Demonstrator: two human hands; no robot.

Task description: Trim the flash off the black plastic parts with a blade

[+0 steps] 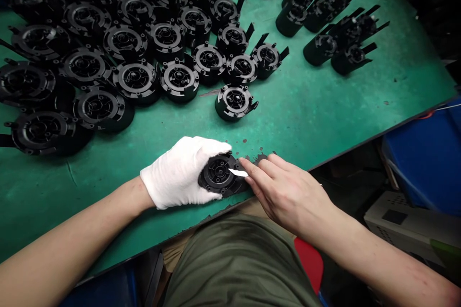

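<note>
My left hand (183, 172), in a white glove, is closed around a round black plastic housing (218, 172) near the table's front edge. The housing's ribbed circular face is turned up toward me. My bare right hand (284, 184) grips a knife whose pale, pointed blade (238, 172) sticks out past the fingers. The blade lies over the right rim of the housing; whether it touches cannot be made out. The knife's handle is mostly hidden in my fingers. Dark scraps (264, 157) lie on the table just beyond my right hand.
Many similar black housings (179, 79) stand in rows on the green table (295, 115) at the left and back. One housing (235, 100) stands nearest my hands. Narrower black parts (320, 48) with upright prongs stand back right. Beyond the right edge are a blue bin (428, 153) and a pale box (396, 218).
</note>
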